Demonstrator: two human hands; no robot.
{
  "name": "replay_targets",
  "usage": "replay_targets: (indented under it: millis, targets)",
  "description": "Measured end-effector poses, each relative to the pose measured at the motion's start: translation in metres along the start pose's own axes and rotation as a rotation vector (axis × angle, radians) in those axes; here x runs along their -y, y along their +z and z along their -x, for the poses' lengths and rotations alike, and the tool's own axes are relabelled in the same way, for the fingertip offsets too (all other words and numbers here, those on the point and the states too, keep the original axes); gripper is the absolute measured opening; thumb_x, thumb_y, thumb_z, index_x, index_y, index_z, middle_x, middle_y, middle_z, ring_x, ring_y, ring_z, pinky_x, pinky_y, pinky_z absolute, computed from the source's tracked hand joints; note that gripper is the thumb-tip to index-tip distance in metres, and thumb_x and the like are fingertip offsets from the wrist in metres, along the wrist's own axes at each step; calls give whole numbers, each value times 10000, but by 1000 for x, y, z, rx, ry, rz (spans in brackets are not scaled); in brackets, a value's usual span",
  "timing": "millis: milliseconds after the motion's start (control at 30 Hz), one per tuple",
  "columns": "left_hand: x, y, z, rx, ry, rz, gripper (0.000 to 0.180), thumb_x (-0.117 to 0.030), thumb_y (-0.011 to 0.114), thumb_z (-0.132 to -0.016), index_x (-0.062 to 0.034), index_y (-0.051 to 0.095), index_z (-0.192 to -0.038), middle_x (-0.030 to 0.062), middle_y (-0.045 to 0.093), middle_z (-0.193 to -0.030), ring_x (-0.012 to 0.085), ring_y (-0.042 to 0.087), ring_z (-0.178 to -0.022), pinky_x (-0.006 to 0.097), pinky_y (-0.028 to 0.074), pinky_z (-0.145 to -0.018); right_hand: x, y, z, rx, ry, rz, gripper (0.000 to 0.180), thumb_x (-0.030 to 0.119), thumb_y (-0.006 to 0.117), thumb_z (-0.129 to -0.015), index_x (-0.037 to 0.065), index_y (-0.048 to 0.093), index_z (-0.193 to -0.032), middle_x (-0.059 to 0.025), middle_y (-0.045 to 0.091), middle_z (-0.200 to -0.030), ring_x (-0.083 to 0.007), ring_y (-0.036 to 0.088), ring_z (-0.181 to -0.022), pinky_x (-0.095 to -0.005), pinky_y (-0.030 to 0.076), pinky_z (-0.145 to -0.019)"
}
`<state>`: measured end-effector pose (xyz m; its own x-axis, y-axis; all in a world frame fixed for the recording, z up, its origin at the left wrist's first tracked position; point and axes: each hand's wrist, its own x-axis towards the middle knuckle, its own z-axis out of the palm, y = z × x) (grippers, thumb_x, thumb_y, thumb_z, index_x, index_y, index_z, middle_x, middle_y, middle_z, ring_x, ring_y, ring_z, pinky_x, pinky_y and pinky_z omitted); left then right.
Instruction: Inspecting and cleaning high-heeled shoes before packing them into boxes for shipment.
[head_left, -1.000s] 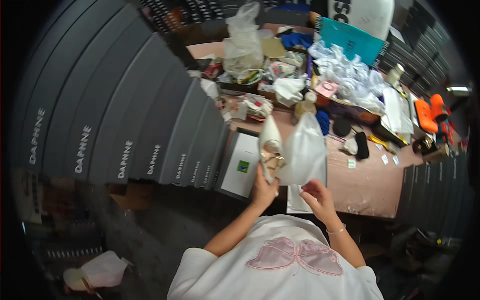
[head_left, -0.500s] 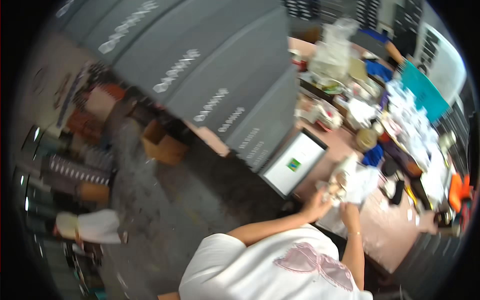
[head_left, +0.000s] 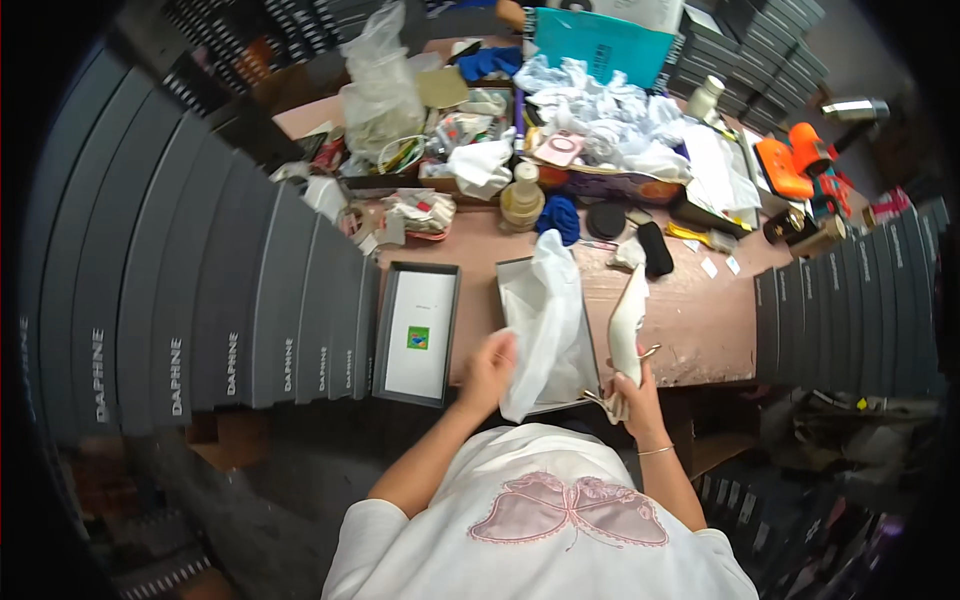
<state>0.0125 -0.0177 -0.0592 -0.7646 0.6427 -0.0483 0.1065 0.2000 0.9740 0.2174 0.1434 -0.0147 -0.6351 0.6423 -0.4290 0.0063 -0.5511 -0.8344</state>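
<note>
My right hand (head_left: 637, 397) is closed around a cream shoe (head_left: 627, 325), which stands upright with its thin straps near my fingers. To its left lies an open grey shoe box (head_left: 589, 352), lined with white tissue paper (head_left: 550, 310). Part of the paper stands up out of the box. At the box's left side my left hand (head_left: 489, 372) pinches the paper's edge. Farther left, a grey box lid (head_left: 455, 300) lies with its white inside up and a small green square on it.
Stacked grey shoe boxes (head_left: 220, 290) wall the left side, with another stack (head_left: 860, 290) at right. Along the back stand a glue jar (head_left: 522, 205), a box of crumpled white paper (head_left: 610, 120), a yellow-handled brush (head_left: 700, 236) and an orange tool (head_left: 783, 168).
My view has turned and now faces the pink table squarely. Both hands were together at the cream shoe; now they are apart, the left at the tissue paper, the right holding the shoe.
</note>
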Motion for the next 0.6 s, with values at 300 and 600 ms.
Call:
replay_targets:
  millis: [300, 600]
  targets:
    - [-77, 30, -202, 445, -174, -416, 394, -297, 619, -898, -15, 564, -1166, 86, 610, -760, 203, 571, -634, 333, 469, -605, 3, -30, 37, -7, 67, -95, 689, 78, 612, -788, 37, 299, -1400, -120, 579, -872, -136, 576, -688, -252, 520, -571]
    - [-188, 38, -192, 880, 110, -53, 401, -378, 491, -975, -9, 592, -857, 21, 579, -748, 110, 560, -632, 243, 486, -606, -14, -78, 40, 259, 6, -710, 507, 320, 510, -888, -24, 446, -1255, -197, 564, -1053, -201, 582, -672, -266, 498, -488]
